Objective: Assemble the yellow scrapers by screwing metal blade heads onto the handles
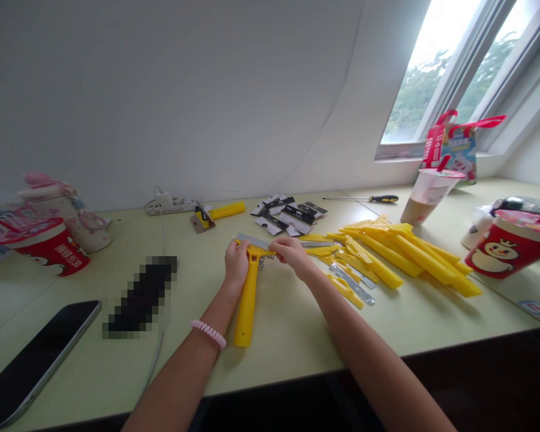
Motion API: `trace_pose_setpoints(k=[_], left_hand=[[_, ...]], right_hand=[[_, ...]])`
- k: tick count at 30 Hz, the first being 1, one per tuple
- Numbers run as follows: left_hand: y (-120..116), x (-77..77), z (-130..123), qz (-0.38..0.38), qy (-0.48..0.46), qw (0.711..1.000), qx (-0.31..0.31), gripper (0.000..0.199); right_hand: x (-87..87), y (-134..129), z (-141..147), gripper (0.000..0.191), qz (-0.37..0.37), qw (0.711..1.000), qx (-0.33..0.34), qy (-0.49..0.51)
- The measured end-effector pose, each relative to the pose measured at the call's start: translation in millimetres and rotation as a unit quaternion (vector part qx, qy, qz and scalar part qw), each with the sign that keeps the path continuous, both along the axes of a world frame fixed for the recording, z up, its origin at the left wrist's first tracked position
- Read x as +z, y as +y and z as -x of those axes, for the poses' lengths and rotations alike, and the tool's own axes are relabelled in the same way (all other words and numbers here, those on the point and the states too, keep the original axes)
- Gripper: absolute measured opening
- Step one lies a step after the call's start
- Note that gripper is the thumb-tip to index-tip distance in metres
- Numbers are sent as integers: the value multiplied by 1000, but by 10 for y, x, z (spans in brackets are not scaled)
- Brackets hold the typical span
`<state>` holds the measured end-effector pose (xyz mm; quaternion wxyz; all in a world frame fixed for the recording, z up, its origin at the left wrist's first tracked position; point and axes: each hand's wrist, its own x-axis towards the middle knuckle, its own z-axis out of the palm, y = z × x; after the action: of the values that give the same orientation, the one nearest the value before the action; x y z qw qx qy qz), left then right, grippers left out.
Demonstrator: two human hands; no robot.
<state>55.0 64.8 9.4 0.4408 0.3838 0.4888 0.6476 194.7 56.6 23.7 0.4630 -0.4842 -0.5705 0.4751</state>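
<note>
The left hand [236, 265] closes around the head of a yellow plastic scraper [247, 303], its handle pointing toward the tabletop's [288, 342] near edge. The right hand [292, 254] pinches the metal blade [252, 242], just left of a pile of yellow scraper parts [400, 255].

One view from my head, facing forward and down, close over my left hand [236, 264], right hand [292, 255].

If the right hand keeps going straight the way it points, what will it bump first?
Probably the yellow scraper: the right hand points left, and its fingers are right beside the scraper's head. Depth is hard to judge from here.
</note>
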Motion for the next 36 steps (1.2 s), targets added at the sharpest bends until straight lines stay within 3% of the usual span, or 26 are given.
trace_pose_setpoints(k=[7,10,12,15,18,20,25,29,36], left_hand=[[16,-2,14,9,-4,1000,6,15],[28,-14,21,12,-4,1000,9,15],[28,-16,26,18,4,1000,11,15],[17,-8,31,27,14,999,9,15],[9,3,37,28,14,999,11,15],[8,3,43,27,13,999,10,15],[8,-16,48,28,19,999,9,16],[10,-21,43,26,10,1000,6,16],[54,-54,48,19,-6,1000,8,16]], right_hand=[[23,-32,65,21,32,999,39,0],[6,9,49,27,-2,999,7,-31],[-13,52,-18,26,-50,994,-48,-84],[-37,94,-223,18,-100,954,-158,-234],[-40,80,-513,20,-88,877,-245,-405],[-31,47,-701,21,-65,846,-264,-458],[-12,-36,-958,21,-36,851,-211,-479],[-14,-58,-945,22,-50,863,-143,-483],[38,-84,-882,18,-23,849,-125,-512]])
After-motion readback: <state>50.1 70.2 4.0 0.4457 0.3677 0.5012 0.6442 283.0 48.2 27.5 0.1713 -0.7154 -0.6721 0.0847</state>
